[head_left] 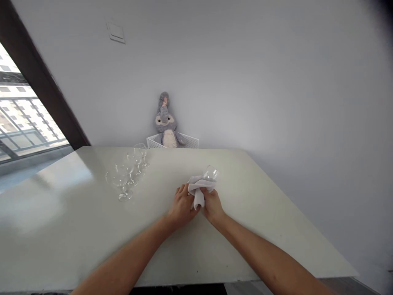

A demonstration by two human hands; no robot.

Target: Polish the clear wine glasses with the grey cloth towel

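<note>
A clear drinking glass (pixel 210 173) lies tilted in front of my hands, its bowl pointing up and to the right. Folds of a white cloth (pixel 198 184) wrap its lower part, so any stem or base is hidden. My right hand (pixel 213 206) is closed around the cloth and the glass under it, thumb pressed on the fabric. On the other side, my left hand (pixel 181 207) grips the cloth with bent fingers. To the left, several clear stemmed glasses (pixel 120 179) stand upright in a slanting row.
The pale glossy table (pixel 254 233) reaches back to a light wall. At its far edge a grey plush toy (pixel 168 137) sits in a white perforated basket (pixel 190 141). A dark-framed window (pixel 27 110) is on the left, and a switch (pixel 116 32) is on the wall.
</note>
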